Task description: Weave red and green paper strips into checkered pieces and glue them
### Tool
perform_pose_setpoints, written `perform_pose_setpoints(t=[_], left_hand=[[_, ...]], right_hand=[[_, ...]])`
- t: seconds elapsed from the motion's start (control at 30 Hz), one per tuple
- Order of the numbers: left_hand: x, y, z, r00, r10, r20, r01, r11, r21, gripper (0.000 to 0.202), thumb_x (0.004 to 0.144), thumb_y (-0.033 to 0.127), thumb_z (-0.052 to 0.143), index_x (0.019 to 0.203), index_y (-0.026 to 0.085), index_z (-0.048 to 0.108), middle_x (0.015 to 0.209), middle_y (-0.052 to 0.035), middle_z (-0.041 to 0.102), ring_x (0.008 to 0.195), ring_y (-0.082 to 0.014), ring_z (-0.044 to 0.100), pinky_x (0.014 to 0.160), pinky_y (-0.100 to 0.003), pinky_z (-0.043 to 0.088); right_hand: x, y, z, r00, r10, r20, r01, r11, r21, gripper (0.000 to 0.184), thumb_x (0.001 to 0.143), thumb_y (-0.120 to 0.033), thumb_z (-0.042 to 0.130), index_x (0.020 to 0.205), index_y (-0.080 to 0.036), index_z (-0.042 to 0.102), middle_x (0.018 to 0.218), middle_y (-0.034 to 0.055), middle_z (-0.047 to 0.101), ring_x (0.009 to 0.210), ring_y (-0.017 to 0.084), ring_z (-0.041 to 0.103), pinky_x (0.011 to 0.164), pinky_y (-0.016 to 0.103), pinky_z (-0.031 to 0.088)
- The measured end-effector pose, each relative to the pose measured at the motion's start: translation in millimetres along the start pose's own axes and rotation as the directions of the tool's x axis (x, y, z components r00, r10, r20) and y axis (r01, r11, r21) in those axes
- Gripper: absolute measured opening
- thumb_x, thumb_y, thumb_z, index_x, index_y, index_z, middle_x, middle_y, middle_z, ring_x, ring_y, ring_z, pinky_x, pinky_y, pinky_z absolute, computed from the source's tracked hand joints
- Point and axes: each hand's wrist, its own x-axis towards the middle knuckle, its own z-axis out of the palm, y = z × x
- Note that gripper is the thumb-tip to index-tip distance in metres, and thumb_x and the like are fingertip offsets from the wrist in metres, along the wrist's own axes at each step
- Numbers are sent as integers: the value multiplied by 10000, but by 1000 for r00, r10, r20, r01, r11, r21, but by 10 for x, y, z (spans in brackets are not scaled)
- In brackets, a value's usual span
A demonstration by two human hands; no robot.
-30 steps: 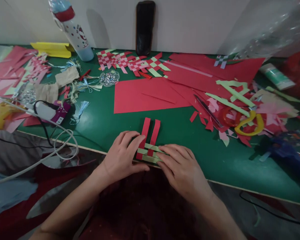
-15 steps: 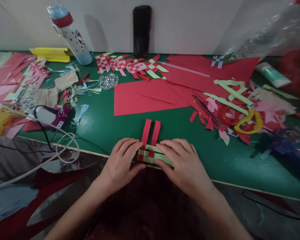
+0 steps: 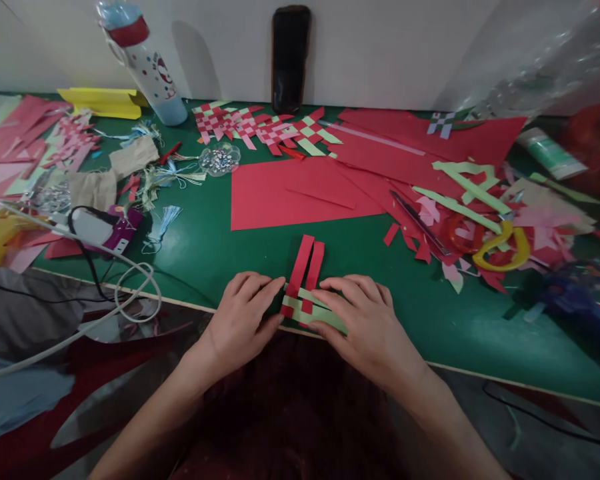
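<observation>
Two red paper strips (image 3: 301, 265) stand up from a small weave, crossing light green paper strips (image 3: 320, 315) at the table's front edge. My right hand (image 3: 363, 319) is closed on the right part of the green strips, its thumb low and its bent fingers on top. Beside the left end of the weave is my left hand (image 3: 245, 312). Its thumb and index finger are apart, with the fingertips close to the strip ends; whether they touch is hard to tell.
Red paper sheets (image 3: 280, 193) lie behind my hands. To the right are yellow-handled scissors (image 3: 517, 248), paper scraps and a blue glue gun (image 3: 570, 303). Finished checkered weaves (image 3: 250, 125), a bottle (image 3: 155, 70) and a phone (image 3: 290, 60) line the back. A white cable (image 3: 80, 333) hangs at left.
My left thumb and fingers have drawn slightly left, off the weave's edge. The red strips lean more to the right and sit closer together. My right hand has hardly moved.
</observation>
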Motion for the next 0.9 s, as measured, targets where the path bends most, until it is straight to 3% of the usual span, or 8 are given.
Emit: perform_pose_setpoints(t=[0.17,0.3,0.5,0.8,0.9], left_hand=[[41,13,-26,999,-24,43,23,999,24,532,853,324,666,1318,117,511,1234,-144,508,1155,-309,432,1004,-502,442],[63,18,5,998,-60,31,59,998,28,469,864,337,658,1283,168,535,1228,-119,524,1157,-303,441,998,-518,437],[74,34,24,996,-84,11,84,996,8,383,854,322,674,1195,185,566,1211,-101,544,1156,-296,449,998,-504,417],[96,60,9,992,-126,29,126,992,0,343,825,308,702,1127,217,567,1218,-70,557,1175,-284,451,978,-471,407],[84,59,7,993,-116,25,116,993,-1,417,814,327,721,1169,203,538,1220,-84,556,1171,-288,459,981,-482,417]], right_hand=[[-7,-1,-13,1000,-14,-4,14,1000,-7,292,919,-437,590,1137,-253,655,1177,58,665,1092,267,514,875,424,348],[40,15,-89,999,-36,-27,35,999,-26,332,955,-458,516,1155,-233,656,1192,81,659,1095,265,515,873,425,372],[256,69,-105,985,-170,-38,163,975,-150,266,975,-281,499,1180,-261,666,1306,58,623,1210,272,456,922,432,364],[279,124,32,995,-99,-10,96,980,-175,279,979,-324,500,1195,-307,676,1332,48,620,1212,288,478,913,466,358],[276,127,34,995,-97,-18,93,982,-165,276,980,-329,499,1186,-308,682,1325,55,622,1209,290,479,907,467,361]])
